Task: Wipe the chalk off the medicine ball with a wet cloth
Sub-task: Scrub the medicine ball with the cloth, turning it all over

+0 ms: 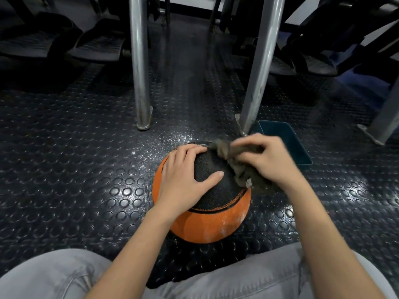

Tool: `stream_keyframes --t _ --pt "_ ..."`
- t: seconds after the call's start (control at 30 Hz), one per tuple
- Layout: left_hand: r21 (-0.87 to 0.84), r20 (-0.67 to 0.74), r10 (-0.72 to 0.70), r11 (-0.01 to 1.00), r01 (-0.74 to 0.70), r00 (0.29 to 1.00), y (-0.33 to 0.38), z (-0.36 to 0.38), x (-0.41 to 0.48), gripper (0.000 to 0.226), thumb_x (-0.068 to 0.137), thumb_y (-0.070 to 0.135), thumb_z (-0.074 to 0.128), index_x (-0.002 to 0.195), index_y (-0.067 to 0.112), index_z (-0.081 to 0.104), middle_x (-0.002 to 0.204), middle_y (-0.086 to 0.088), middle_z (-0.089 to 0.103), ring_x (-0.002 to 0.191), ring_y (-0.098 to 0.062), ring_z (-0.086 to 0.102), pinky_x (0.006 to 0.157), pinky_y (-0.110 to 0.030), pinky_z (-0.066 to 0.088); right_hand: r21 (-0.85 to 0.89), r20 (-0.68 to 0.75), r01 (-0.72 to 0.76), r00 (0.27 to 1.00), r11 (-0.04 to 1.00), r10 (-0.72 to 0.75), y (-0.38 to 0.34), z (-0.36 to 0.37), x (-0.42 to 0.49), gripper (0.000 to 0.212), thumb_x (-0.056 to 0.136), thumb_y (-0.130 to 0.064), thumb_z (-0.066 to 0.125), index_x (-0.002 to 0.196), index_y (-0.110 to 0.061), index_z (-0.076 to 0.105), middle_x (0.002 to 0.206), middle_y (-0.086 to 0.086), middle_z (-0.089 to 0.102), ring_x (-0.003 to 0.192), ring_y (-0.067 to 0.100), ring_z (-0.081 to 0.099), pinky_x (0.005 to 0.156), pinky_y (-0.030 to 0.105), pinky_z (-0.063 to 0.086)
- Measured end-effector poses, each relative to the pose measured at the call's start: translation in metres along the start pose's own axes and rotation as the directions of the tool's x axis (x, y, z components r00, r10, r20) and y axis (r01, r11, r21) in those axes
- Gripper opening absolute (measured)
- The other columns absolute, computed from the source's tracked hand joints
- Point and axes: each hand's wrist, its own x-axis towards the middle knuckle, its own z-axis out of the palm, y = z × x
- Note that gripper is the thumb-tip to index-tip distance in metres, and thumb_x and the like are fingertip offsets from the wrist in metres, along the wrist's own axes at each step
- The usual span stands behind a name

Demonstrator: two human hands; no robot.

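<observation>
Ball on studded floor between the knees; left hand spread flat, steadying it, right hand gripping cloth bunched against the black top. Wiping looks midway: black panel reads clean, white chalk remains on orange lower right.

The right hand and the cloth bunched in its grip are smeared by blur, so the fingertips sunk in the folds cannot be made out. Together they cover the far right of the medicine ball. The left hand hides its upper left, and its underside is out of sight against the floor. The right hand also blocks the near-left corner of the teal tray, whose inside is too dark to read. Both steel legs run off the top edge, and the grey trousers off the bottom.
</observation>
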Motion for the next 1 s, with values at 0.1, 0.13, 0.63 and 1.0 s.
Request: stream_keyframes --t 0.1,0.13,0.63,1.0 --pt "-0.010 0.017 0.003 1.000 -0.003 1.000 0.000 -0.001 0.001 0.058 0.080 0.056 0.062 0.129 0.032 0.046 0.119 0.027 0.028 0.118 0.004 0.022 0.091 -0.015 0.014 -0.510 -0.052 -0.132 0.991 0.850 0.123 0.020 0.001 0.003 0.031 0.083 -0.005 0.064 0.102 -0.028 0.071 0.100 0.000 0.060 0.104 0.022 0.054 0.086 0.029 0.042" --pt "-0.014 0.015 0.004 1.000 -0.003 1.000 0.000 -0.001 0.001 0.058 0.079 0.056 0.062 0.129 0.032 0.046 0.119 0.027 0.028 0.117 0.005 0.022 0.092 -0.015 0.014 -0.530 -0.117 -0.171 0.985 0.831 0.128 0.022 -0.003 0.003 0.032 0.084 -0.005 0.062 0.103 -0.029 0.071 0.102 0.000 0.059 0.105 0.025 0.052 0.088 0.033 0.042" --pt "0.016 -0.015 0.007 1.000 -0.007 1.000 -0.001 0.002 0.000 0.065 0.074 0.069 0.056 0.127 0.032 0.048 0.117 0.027 0.028 0.118 0.001 0.025 0.095 -0.019 0.016 -0.138 -0.164 0.093 0.980 0.986 -0.115 0.001 -0.005 -0.001 0.042 0.080 0.005 0.058 0.106 -0.027 0.064 0.103 -0.005 0.062 0.103 0.012 0.056 0.092 0.021 0.041" --pt "0.021 -0.005 0.010 1.000 -0.010 1.000 -0.001 0.002 0.001 0.070 0.069 0.074 0.045 0.127 0.033 0.047 0.117 0.028 0.027 0.119 0.000 0.025 0.095 -0.019 0.016 0.019 -0.124 -0.049 0.991 0.999 0.051 -0.015 -0.007 0.000 0.043 0.078 0.009 0.057 0.087 -0.032 0.068 0.095 -0.009 0.067 0.089 0.002 0.060 0.084 0.016 0.045"
